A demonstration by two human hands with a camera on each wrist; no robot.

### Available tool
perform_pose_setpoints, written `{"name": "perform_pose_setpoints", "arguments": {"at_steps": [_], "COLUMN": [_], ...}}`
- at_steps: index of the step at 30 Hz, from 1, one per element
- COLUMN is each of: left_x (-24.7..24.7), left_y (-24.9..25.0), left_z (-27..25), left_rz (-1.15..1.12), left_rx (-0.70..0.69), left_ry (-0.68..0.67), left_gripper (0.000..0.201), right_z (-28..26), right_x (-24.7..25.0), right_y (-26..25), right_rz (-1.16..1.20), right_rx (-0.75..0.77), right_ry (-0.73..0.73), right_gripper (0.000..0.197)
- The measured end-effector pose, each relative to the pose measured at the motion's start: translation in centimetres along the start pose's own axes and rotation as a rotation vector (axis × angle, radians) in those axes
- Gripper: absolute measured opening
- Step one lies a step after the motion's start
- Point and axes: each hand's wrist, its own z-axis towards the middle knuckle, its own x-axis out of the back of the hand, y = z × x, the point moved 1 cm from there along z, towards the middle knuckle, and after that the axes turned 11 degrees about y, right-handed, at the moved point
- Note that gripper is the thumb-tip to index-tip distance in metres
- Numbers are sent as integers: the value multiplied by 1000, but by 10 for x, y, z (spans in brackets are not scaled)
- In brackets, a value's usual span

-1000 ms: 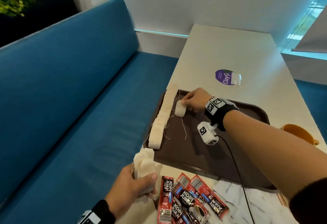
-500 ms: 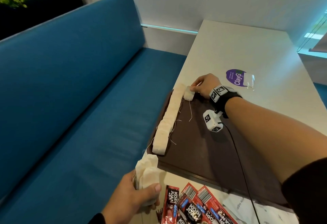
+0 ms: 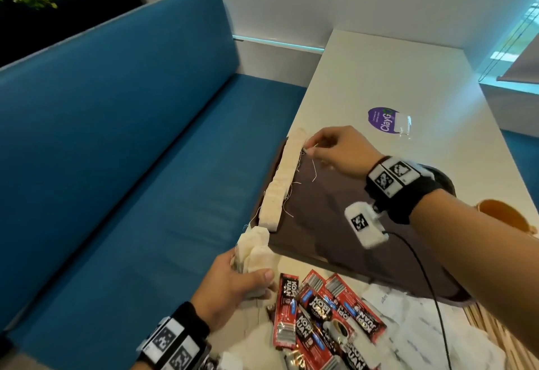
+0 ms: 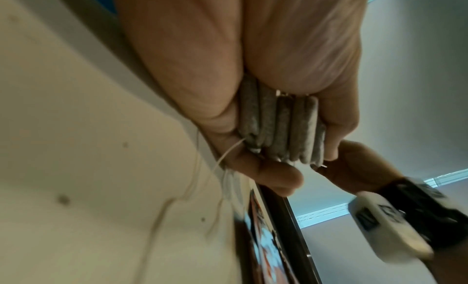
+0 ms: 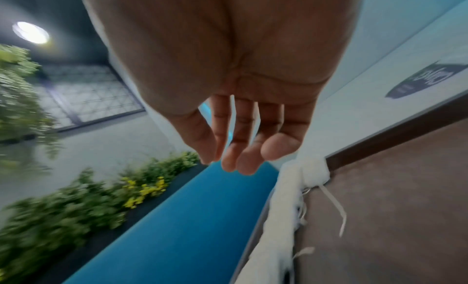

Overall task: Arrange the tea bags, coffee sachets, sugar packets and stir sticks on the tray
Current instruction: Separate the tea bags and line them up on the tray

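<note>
Since a moment ago the right hand [image 3: 339, 150] has let go of its tea bag, which now ends the row of tea bags [image 3: 281, 182] along the left rim of the brown tray [image 3: 335, 241]; its fingers hang loose and empty above the row's far end. From the head view, the left hand [image 3: 230, 288] grips a stack of tea bags [image 3: 253, 253] beside red coffee sachets [image 3: 318, 320]. At the left wrist, the stack [image 4: 281, 128] looks grey, edge-on, strings trailing. At the right wrist, relaxed fingers [image 5: 240, 140] hover over the white, stringy row [image 5: 288, 204].
</note>
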Motion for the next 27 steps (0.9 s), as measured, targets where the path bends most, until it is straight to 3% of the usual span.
{"name": "perform_pose_setpoints", "arguments": {"at_steps": [5, 8, 12, 19, 27], "left_x": [3, 5, 3, 4, 4], "left_y": [-2, -3, -1, -5, -4], "left_z": [-1, -3, -7, -5, -4], "left_rz": [-19, -52, -107, -135, -97], "left_rx": [-13, -2, -31, -50, -34], "left_ry": [-21, -29, -59, -44, -38], "left_gripper": [48, 55, 56, 65, 41], "right_z": [-90, -125, -149, -156, -147], "right_x": [-24, -41, -60, -66, -53], "right_y": [-21, -20, -14, -11, -2], "right_rz": [76, 17, 142, 226, 410], "right_rx": [37, 26, -96, -141, -291], "right_ry": [-299, -373, -361, -286, -191], "right_gripper": [6, 16, 24, 22, 24]}}
